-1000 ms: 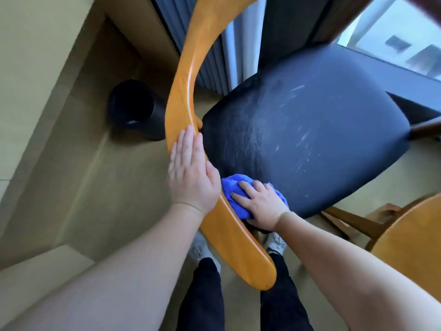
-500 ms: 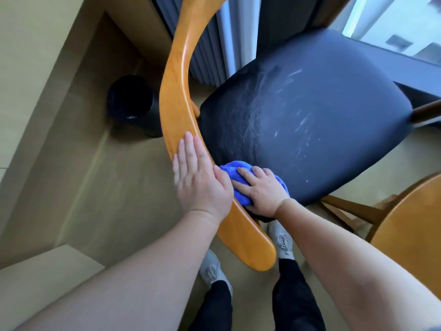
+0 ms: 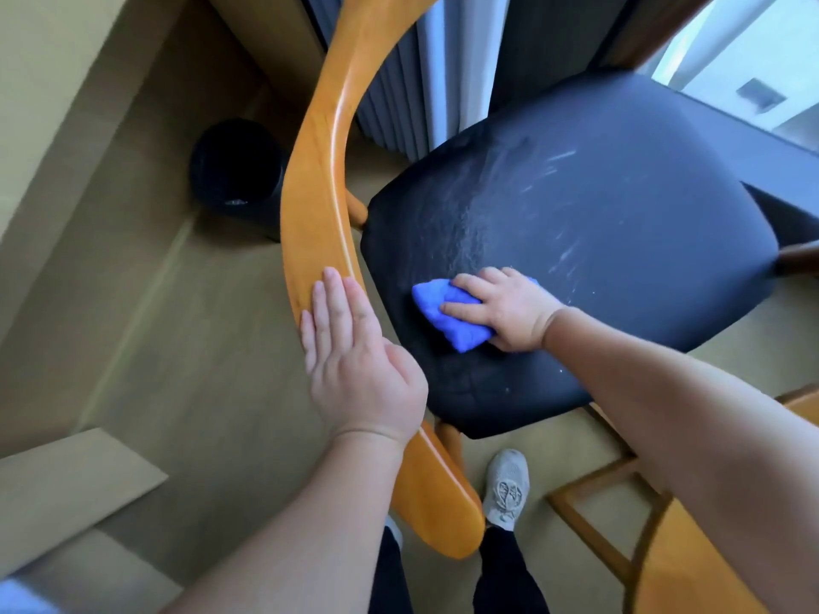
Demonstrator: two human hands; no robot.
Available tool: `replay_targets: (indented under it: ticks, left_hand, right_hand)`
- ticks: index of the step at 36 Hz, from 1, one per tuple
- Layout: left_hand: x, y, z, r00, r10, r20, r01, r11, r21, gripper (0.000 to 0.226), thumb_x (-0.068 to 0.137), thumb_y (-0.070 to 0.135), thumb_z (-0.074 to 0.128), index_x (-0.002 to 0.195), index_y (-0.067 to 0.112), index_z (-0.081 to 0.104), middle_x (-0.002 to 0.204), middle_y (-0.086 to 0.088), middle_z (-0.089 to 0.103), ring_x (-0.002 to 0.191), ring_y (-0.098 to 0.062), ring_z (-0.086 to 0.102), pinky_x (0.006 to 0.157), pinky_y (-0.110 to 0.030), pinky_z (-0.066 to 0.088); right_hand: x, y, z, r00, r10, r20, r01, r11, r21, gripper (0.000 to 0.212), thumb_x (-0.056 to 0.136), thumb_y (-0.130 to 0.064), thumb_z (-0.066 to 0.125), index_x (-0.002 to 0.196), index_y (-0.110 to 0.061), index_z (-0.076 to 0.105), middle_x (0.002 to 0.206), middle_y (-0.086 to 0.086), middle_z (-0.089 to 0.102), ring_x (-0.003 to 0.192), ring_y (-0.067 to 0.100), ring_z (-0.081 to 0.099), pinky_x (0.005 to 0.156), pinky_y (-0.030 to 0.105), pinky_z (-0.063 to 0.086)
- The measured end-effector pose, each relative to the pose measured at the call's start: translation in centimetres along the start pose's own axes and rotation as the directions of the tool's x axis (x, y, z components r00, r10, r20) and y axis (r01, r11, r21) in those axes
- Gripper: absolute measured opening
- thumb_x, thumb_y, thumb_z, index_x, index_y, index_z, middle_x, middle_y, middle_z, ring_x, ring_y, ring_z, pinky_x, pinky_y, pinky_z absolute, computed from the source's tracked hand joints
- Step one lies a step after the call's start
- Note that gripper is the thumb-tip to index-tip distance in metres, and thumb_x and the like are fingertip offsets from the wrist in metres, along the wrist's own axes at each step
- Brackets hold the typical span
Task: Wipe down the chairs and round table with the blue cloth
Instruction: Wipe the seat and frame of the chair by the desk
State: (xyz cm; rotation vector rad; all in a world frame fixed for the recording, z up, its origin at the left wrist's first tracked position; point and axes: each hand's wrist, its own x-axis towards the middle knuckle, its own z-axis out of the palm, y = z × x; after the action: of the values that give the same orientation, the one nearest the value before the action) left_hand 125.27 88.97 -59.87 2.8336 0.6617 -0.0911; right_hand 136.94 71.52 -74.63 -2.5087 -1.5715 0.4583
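While the left hand [image 3: 354, 370] lies flat and open on the backrest [image 3: 319, 206] at nine o'clock, the right hand [image 3: 509, 312] grips the blue cloth [image 3: 447, 316] on the chair seat [image 3: 620, 268] at centre. Seat-wiping looks underway; next, sweep toward the streaks [image 3: 554, 166] at two o'clock. Black bin [image 3: 235, 170] at ten, round table [image 3: 691, 569] at five; nothing blocks.

The black seat [image 3: 620, 241] carries the blue cloth [image 3: 432, 303], apparently bunched.

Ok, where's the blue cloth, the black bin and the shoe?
blue cloth [image 3: 430, 299]: head view, bare left corner.
black bin [image 3: 235, 161]: head view, inside wall.
shoe [image 3: 507, 490]: head view, laces.
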Motion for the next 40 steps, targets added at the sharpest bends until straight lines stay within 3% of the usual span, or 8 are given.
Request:
replay_targets:
  ticks: [5,13,15,18,22,29,36,40]
  left_hand:
    - [-0.1,0.0,0.0,1.000,-0.008,0.000,0.008,0.999,0.036,0.063,0.088,0.022,0.036,0.147,0.007,0.024,0.156,-0.007,0.016,0.142,-0.013,0.002,0.117,-0.038,0.008]
    - [-0.1,-0.1,-0.1,1.000,0.003,-0.001,-0.003,0.999,0.045,0.062,0.088,0.024,0.030,0.147,0.007,0.023,0.156,-0.008,0.016,0.143,-0.018,0.006,0.117,-0.039,0.008]
    - [-0.2,-0.1,0.0,1.000,0.004,-0.001,-0.004,0.999,0.040,0.063,0.087,0.023,0.033,0.147,0.007,0.023,0.156,-0.008,0.016,0.143,-0.017,0.006,0.117,-0.039,0.008]
    - [-0.1,-0.2,0.0,1.000,0.007,-0.011,-0.006,0.999,0.038,0.063,0.087,0.023,0.034,0.147,0.006,0.025,0.156,-0.008,0.017,0.143,-0.018,0.008,0.117,-0.039,0.009]
    - [-0.2,-0.1,0.0,1.000,0.013,-0.007,-0.013,0.999,0.046,0.063,0.087,0.024,0.030,0.147,0.007,0.023,0.156,-0.008,0.016,0.144,-0.020,0.008,0.117,-0.039,0.008]
    - [0.0,0.0,0.0,0.999,0.032,-0.001,-0.032,0.998,0.053,0.070,0.082,0.030,0.015,0.148,0.005,0.019,0.157,-0.009,0.014,0.145,-0.022,0.009,0.118,-0.038,0.006]
    - [0.0,0.0,0.0,1.000,0.026,0.001,-0.026,0.999,0.041,0.073,0.079,0.030,0.015,0.148,0.005,0.018,0.157,-0.009,0.012,0.145,-0.021,0.007,0.118,-0.038,0.005]
    - [-0.2,0.0,-0.1,1.000,0.020,0.011,-0.021,0.999,0.036,0.072,0.080,0.029,0.016,0.148,0.006,0.018,0.158,-0.008,0.010,0.145,-0.020,0.006,0.118,-0.036,0.003]
  right_hand:
    - [1.4,4.8,-1.9,0.911,0.405,-0.075,-0.400,0.914,0.074,0.074,0.053,-0.021,0.082,0.123,-0.021,0.059,0.120,0.024,0.056,0.079,0.043,0.057,0.066,0.044,0.050]
    - [1.6,5.8,-1.2,0.832,0.521,-0.191,-0.503,0.853,0.138,0.071,0.060,-0.023,0.077,0.128,-0.022,0.056,0.132,0.019,0.052,0.099,0.045,0.055,0.076,0.048,0.048]
    - [1.7,6.2,-1.4,0.742,0.632,-0.226,-0.605,0.775,0.183,0.068,0.065,-0.020,0.072,0.131,-0.021,0.054,0.137,0.020,0.048,0.105,0.046,0.052,0.080,0.049,0.047]
    - [1.8,7.6,-2.3,0.533,0.829,-0.170,-0.766,0.558,0.321,0.070,0.075,-0.022,0.063,0.142,-0.025,0.041,0.147,0.014,0.034,0.118,0.043,0.042,0.090,0.049,0.043]
    - [1.6,7.2,-2.5,0.619,0.778,-0.108,-0.736,0.622,0.265,0.072,0.076,-0.025,0.064,0.143,-0.028,0.039,0.146,0.014,0.033,0.114,0.043,0.042,0.090,0.050,0.042]
    - [2.3,3.4,-1.6,0.673,0.738,-0.044,-0.708,0.661,0.249,0.066,0.074,-0.021,0.063,0.137,-0.030,0.046,0.146,0.014,0.035,0.108,0.041,0.045,0.087,0.046,0.044]
    - [0.3,-1.7,-0.3,0.711,0.703,0.017,-0.688,0.690,0.222,0.065,0.071,-0.022,0.064,0.134,-0.029,0.049,0.137,0.013,0.041,0.095,0.037,0.048,0.074,0.040,0.044]
    - [-2.2,-6.7,1.8,0.753,0.658,0.018,-0.641,0.727,0.247,0.062,0.062,-0.021,0.068,0.123,-0.027,0.058,0.121,0.014,0.052,0.080,0.035,0.050,0.064,0.038,0.043]
